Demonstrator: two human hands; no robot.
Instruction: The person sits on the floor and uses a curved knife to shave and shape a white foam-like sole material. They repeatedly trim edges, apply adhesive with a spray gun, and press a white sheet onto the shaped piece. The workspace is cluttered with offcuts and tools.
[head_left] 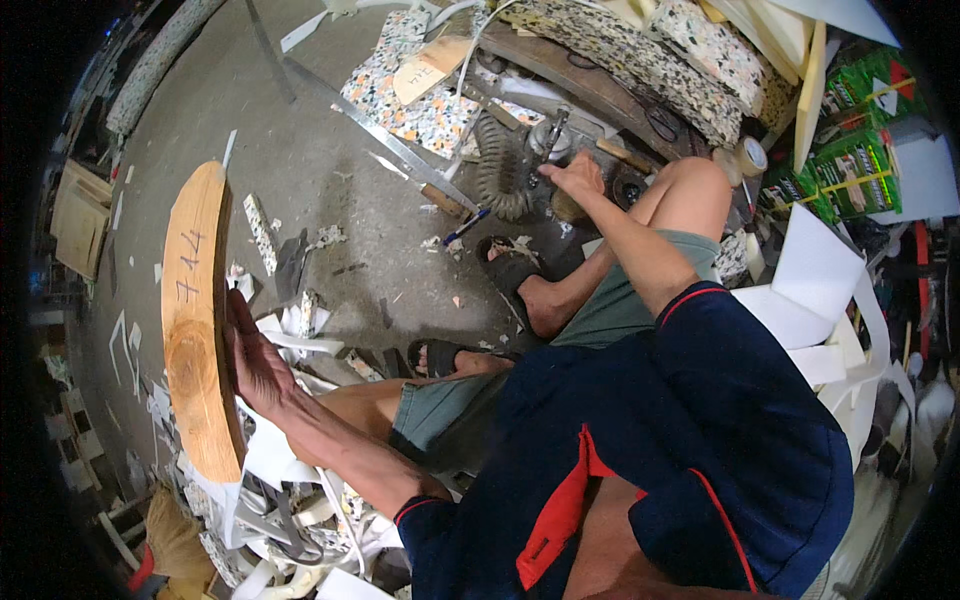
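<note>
My left hand (258, 362) is closed on the near edge of a long, curved wooden board (195, 320). The board stands nearly upright at the left, with pencil marks and a round knot on its face. Farther off, my right hand (578, 178) reaches down over the tools on the floor. Its thumb and fingers look spread, though some fingers are hidden. Beside its fingertips is a metal tool with a round cup (550, 135), perhaps a spray gun; whether the hand touches it is unclear. A grey coiled hose (497, 165) lies just left of that tool.
A long metal straightedge (385, 135), a blue pen (467, 228) and a second marked wooden piece (430, 70) lie ahead. Speckled foam slabs (640, 60) are piled at the far side. White foam offcuts (810, 280) lie at my right. A tape roll (750, 157) stands near my knee.
</note>
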